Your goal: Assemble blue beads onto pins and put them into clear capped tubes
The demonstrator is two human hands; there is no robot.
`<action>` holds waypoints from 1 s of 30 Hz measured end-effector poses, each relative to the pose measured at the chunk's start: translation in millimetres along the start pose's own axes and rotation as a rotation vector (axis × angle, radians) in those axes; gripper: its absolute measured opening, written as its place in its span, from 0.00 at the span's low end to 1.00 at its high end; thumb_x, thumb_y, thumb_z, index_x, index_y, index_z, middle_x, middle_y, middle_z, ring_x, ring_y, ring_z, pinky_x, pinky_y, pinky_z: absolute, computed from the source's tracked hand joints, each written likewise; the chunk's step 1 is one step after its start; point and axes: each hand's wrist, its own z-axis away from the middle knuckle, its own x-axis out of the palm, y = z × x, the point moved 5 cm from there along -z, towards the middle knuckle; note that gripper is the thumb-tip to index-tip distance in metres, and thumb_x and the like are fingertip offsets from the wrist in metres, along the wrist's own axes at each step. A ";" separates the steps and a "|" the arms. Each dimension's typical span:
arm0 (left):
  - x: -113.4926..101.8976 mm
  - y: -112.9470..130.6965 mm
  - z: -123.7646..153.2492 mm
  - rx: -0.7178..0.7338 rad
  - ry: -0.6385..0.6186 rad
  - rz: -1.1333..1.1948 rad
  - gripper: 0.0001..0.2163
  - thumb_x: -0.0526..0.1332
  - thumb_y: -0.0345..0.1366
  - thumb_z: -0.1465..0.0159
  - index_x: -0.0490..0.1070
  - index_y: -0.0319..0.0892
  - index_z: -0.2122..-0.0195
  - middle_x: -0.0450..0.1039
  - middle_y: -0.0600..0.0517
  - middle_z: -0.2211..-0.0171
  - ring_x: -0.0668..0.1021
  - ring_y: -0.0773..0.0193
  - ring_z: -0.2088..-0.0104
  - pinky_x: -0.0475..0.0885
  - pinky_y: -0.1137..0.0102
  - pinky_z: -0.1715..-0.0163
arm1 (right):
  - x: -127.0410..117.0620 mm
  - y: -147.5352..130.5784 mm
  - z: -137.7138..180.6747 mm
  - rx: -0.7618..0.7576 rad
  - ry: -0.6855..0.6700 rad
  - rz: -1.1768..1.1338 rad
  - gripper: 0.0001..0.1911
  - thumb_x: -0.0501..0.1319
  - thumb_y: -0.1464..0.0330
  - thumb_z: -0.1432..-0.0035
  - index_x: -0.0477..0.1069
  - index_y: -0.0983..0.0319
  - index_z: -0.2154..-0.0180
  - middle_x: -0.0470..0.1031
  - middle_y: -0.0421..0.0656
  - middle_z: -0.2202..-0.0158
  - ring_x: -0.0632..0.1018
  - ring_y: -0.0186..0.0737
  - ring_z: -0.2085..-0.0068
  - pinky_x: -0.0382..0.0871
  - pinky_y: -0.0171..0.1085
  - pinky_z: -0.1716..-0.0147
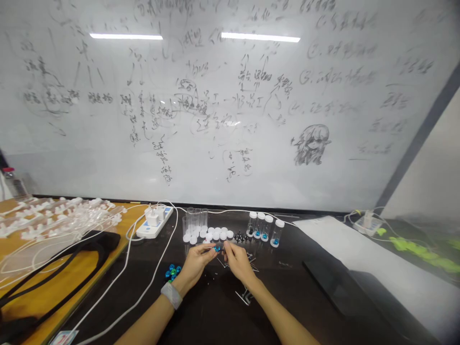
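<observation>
Slanting inward from the lower edge, both forearms bring the left hand (196, 263) and the right hand (237, 263) nearly together over the dark desk (201, 321), low and close to its surface. The left wrist, wearing a pale grey band (171, 295), leans toward the right, the back of the hand partly turned up; its thumb and forefinger are pinched on a small blue piece (217, 249), which sits in the narrow gap between the hands. The right hand comes in from the other side, fingers curled and drawn together at the piece's right end, though I cannot tell whether they grip it or something hidden beside it. White caps (216, 235) lie just beyond the fingertips, four capped vials (264, 227) stand to the right, and a cluster of blue and green pieces (172, 273) lies near the left wrist. Behind, the whiteboard (215, 143) is covered in dark handwriting, mostly too blurred to read; at upper right, circled numerals resembling 2 and 3 head two lines, above a drawing (312, 144) of a long-haired figure. A card (63, 338) at lower left bears red marks, illegible.
</observation>
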 end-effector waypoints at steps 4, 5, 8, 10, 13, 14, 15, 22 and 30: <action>-0.3 0.7 1.3 -0.005 0.003 -0.015 0.16 0.77 0.35 0.54 0.81 0.36 0.64 0.82 0.44 0.65 0.82 0.57 0.62 0.74 0.63 0.53 | -1.0 -5.5 2.3 -0.044 -0.070 0.021 0.29 0.47 0.51 0.31 0.71 0.61 0.74 0.72 0.39 0.79 0.73 0.37 0.75 0.62 0.33 0.71; -0.1 1.2 1.6 -0.006 0.000 -0.020 0.16 0.77 0.36 0.54 0.81 0.36 0.64 0.82 0.44 0.66 0.82 0.57 0.62 0.74 0.63 0.53 | -1.0 -5.0 2.5 -0.045 -0.083 0.024 0.29 0.48 0.52 0.31 0.71 0.61 0.75 0.71 0.39 0.80 0.73 0.37 0.76 0.62 0.33 0.71; 0.3 2.3 1.7 -0.001 -0.014 -0.040 0.16 0.77 0.36 0.54 0.81 0.36 0.65 0.82 0.43 0.66 0.82 0.57 0.63 0.74 0.64 0.54 | 0.4 2.2 2.3 0.019 -0.114 0.011 0.34 0.45 0.51 0.30 0.69 0.61 0.82 0.68 0.38 0.85 0.72 0.36 0.79 0.62 0.33 0.72; -0.3 2.1 0.7 0.008 -0.015 -0.054 0.16 0.77 0.37 0.54 0.82 0.36 0.65 0.82 0.44 0.67 0.82 0.58 0.64 0.74 0.65 0.55 | 1.3 6.4 2.2 0.059 -0.140 -0.007 0.36 0.42 0.52 0.30 0.69 0.61 0.83 0.67 0.39 0.86 0.73 0.36 0.80 0.63 0.33 0.72; -2.1 1.5 -1.3 0.023 -0.010 -0.059 0.15 0.77 0.37 0.53 0.82 0.37 0.65 0.83 0.44 0.67 0.82 0.58 0.64 0.74 0.65 0.55 | -1.9 3.8 1.7 0.028 -0.139 -0.028 0.31 0.43 0.53 0.29 0.72 0.61 0.75 0.71 0.39 0.82 0.74 0.37 0.77 0.63 0.33 0.70; -2.7 1.5 -1.8 0.028 -0.007 -0.056 0.15 0.77 0.37 0.53 0.82 0.37 0.65 0.83 0.44 0.66 0.82 0.58 0.63 0.74 0.65 0.55 | -4.0 1.2 1.5 0.003 -0.129 -0.032 0.26 0.46 0.54 0.30 0.73 0.60 0.71 0.72 0.38 0.80 0.74 0.37 0.76 0.63 0.33 0.70; -3.2 1.6 -2.1 0.032 -0.003 -0.053 0.15 0.77 0.37 0.53 0.82 0.37 0.65 0.83 0.44 0.66 0.82 0.58 0.63 0.74 0.66 0.56 | -6.0 -1.6 1.2 -0.024 -0.118 -0.031 0.21 0.48 0.55 0.30 0.72 0.60 0.66 0.73 0.37 0.79 0.73 0.37 0.76 0.63 0.33 0.71; -2.4 4.2 -1.9 0.035 0.022 -0.039 0.16 0.77 0.35 0.55 0.82 0.37 0.66 0.83 0.46 0.68 0.81 0.61 0.65 0.74 0.69 0.59 | -8.5 -4.5 -0.5 -0.040 -0.118 0.032 0.26 0.44 0.56 0.29 0.68 0.61 0.73 0.72 0.39 0.77 0.73 0.37 0.74 0.62 0.34 0.69; -3.3 5.1 -2.4 0.042 0.035 -0.023 0.17 0.78 0.36 0.56 0.82 0.36 0.66 0.83 0.45 0.68 0.81 0.60 0.66 0.74 0.66 0.58 | -8.1 -3.2 -1.6 -0.095 -0.127 0.017 0.23 0.46 0.57 0.29 0.70 0.61 0.69 0.72 0.40 0.75 0.73 0.38 0.72 0.62 0.34 0.69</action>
